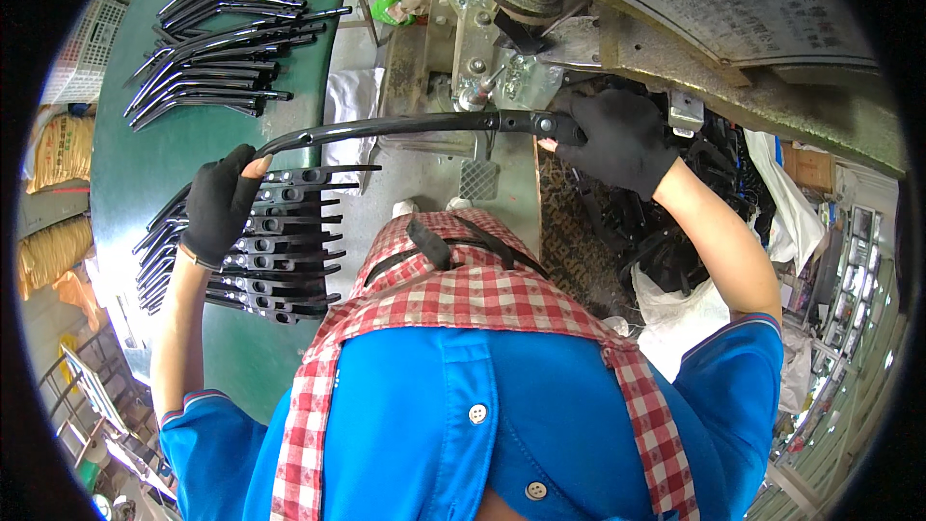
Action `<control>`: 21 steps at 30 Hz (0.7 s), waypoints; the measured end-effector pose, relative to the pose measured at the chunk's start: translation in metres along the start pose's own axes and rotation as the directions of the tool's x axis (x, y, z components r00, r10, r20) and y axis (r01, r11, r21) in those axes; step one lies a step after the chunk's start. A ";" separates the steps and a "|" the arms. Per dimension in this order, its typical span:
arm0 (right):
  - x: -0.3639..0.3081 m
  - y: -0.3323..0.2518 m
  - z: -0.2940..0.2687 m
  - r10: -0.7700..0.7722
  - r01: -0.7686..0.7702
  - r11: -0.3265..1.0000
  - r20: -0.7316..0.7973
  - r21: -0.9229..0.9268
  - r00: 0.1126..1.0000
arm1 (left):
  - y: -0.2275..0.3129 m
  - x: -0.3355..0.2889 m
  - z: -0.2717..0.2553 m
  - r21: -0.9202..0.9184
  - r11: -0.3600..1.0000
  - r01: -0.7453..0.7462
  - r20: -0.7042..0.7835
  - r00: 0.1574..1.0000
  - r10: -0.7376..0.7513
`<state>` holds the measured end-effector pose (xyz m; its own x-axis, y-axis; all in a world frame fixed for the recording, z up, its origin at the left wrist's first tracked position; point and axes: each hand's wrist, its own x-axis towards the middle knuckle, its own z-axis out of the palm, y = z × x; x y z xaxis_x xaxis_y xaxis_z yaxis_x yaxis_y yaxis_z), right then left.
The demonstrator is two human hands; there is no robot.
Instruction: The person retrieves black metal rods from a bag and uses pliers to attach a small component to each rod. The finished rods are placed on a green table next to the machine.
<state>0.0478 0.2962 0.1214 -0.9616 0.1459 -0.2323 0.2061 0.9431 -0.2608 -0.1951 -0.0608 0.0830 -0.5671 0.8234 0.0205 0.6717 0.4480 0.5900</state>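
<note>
A long black bent metal tube (405,125) stretches level across the space before me. My left hand (218,205), in a black glove with bare fingertips showing, is closed round its curved left end. My right hand (622,140), gloved the same way, grips the tube's right end, next to a flattened part with a round silver rivet (547,124). Below the left end, a row of flat black metal bars with holes (289,241) lies on the green table (260,367). Behind the tube's middle stands a press machine's metal fixture (476,92).
More bent black tubes (231,39) lie piled at the table's far end. The machine's heavy frame (752,106) with a metal plate overhangs the right. A ridged foot pedal (478,179) sits below the tube. Black parts (666,232) heap on the right, beside a white sack (680,318).
</note>
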 end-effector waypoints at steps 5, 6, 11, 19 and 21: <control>0.013 0.002 -0.007 0.084 -0.082 0.996 -0.075 0.028 0.994 | -0.008 0.029 -0.004 -0.001 0.996 -0.094 -0.058 0.994 0.094; 0.014 0.007 -0.006 0.103 -0.098 0.990 -0.042 0.103 0.994 | -0.011 0.038 -0.006 -0.032 0.995 -0.090 -0.049 0.995 0.088; 0.027 0.022 -0.001 0.195 -0.220 0.954 0.132 0.206 0.972 | -0.029 0.064 -0.011 -0.010 0.993 -0.114 -0.003 0.993 0.114; 0.045 0.045 0.015 0.009 -0.094 0.949 0.272 0.300 0.962 | -0.030 0.084 -0.023 0.054 0.991 -0.120 0.159 0.981 0.110; 0.055 0.041 0.024 0.116 -0.176 0.966 0.294 0.189 0.949 | -0.030 0.098 -0.021 0.121 0.989 -0.084 0.183 0.981 0.061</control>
<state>0.0079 0.3353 0.0752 -0.8354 0.1596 -0.5259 0.4026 0.8291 -0.3880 -0.2813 -0.0009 0.0839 -0.4282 0.8990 -0.0921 0.7698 0.4162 0.4840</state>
